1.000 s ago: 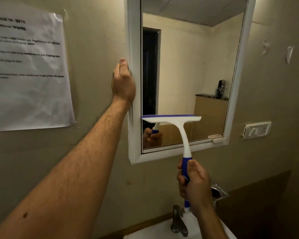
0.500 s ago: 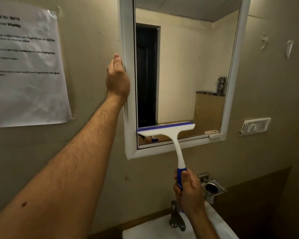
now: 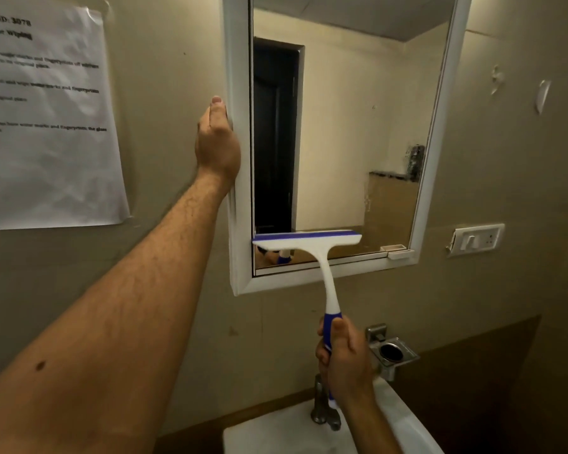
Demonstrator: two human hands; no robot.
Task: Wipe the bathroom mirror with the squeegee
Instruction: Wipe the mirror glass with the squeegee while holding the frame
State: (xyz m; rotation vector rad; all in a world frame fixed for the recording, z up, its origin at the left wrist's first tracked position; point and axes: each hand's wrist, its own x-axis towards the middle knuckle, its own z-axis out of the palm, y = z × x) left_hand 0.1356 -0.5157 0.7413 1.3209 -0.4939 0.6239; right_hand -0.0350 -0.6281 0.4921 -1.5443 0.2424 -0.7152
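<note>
A white-framed mirror hangs on the beige wall. My right hand grips the blue handle of a white squeegee. Its blue-edged blade lies flat against the glass near the bottom left of the mirror, just above the lower frame. My left hand grips the mirror's left frame edge, thumb up along the frame, fingers hidden behind it. The squeegee's reflection shows in the glass below the blade.
A printed paper sheet is taped to the wall at left. A white sink with a metal tap sits below. A metal wall holder and a switch plate are at the right.
The squeegee blade has slid down the glass from about mid-height to just above the bottom frame. My right hand dropped with it. My left hand stays on the frame.
</note>
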